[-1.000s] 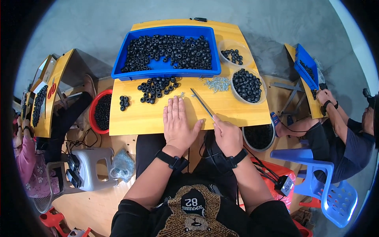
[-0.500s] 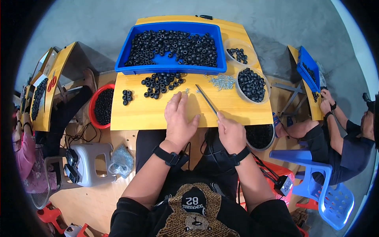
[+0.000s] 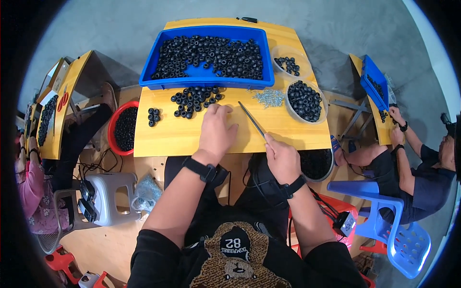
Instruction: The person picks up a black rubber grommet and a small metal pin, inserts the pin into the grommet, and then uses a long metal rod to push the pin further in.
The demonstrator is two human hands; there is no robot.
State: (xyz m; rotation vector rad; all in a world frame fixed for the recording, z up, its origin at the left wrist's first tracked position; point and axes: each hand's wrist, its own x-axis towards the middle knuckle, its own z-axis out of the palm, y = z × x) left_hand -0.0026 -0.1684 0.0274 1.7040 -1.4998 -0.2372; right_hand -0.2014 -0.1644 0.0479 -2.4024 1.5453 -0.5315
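My left hand (image 3: 217,132) rests over the table just in front of a loose pile of black ring-shaped pieces (image 3: 194,100). Its fingers are curled, and whatever lies under the fingertips is hidden. In my right hand (image 3: 283,162), at the table's front edge, is a slim dark metal rod (image 3: 251,117), slanting up and left across the wood. Beyond its tip lies a heap of small silvery metal parts (image 3: 270,98). A small cluster of black pieces (image 3: 153,116) sits apart on the left. Behind, a blue tray (image 3: 206,86) holds many more such pieces.
Two clear round tubs, a rear one (image 3: 298,56) and a nearer one (image 3: 321,115), hold black pieces at the right. A red basin (image 3: 112,137) stands on the floor left of the table (image 3: 177,139). People work at side tables; a blue chair (image 3: 384,204) stands at right.
My left hand has moved slightly, and its fingers have curled in from a flatter spread. The small silvery bits near its fingertips no longer show. My right hand and the rod have barely moved.
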